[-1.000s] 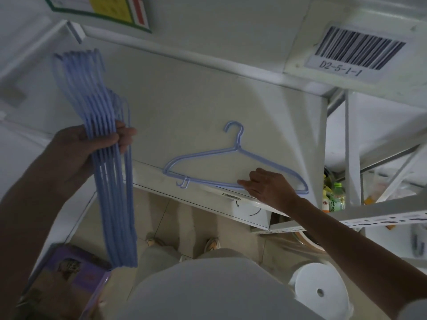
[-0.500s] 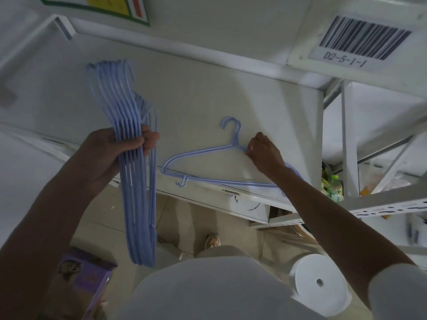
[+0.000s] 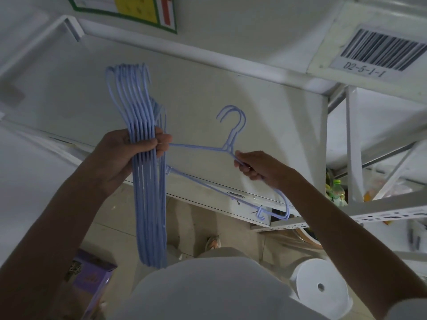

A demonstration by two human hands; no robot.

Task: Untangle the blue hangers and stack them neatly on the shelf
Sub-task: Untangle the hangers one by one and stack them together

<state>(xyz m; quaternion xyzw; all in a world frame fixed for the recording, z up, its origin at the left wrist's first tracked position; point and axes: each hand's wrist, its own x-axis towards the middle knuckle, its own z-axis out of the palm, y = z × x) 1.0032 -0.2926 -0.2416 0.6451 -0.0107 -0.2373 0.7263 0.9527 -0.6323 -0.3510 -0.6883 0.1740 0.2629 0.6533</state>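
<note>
My left hand (image 3: 129, 158) grips a bundle of several blue hangers (image 3: 147, 204) held edge-on, hooks up, in front of the white shelf (image 3: 208, 95). My right hand (image 3: 258, 168) grips the right shoulder of a single blue hanger (image 3: 201, 147), lifted off the shelf and tilted. That hanger's left end reaches the fingers of my left hand beside the bundle. Its hook (image 3: 233, 118) looks doubled, so a second hanger may lie behind it; I cannot tell.
A barcode label (image 3: 379, 54) sits on the shelf above. White rack posts (image 3: 353, 144) stand to the right, with a green bottle (image 3: 337, 195) behind. A purple box (image 3: 92, 280) and a white stool (image 3: 321, 285) are on the floor.
My right hand took hold of the single hanger and lifted it off the shelf toward the left. My left hand moved the bundle right until it meets the hanger's end.
</note>
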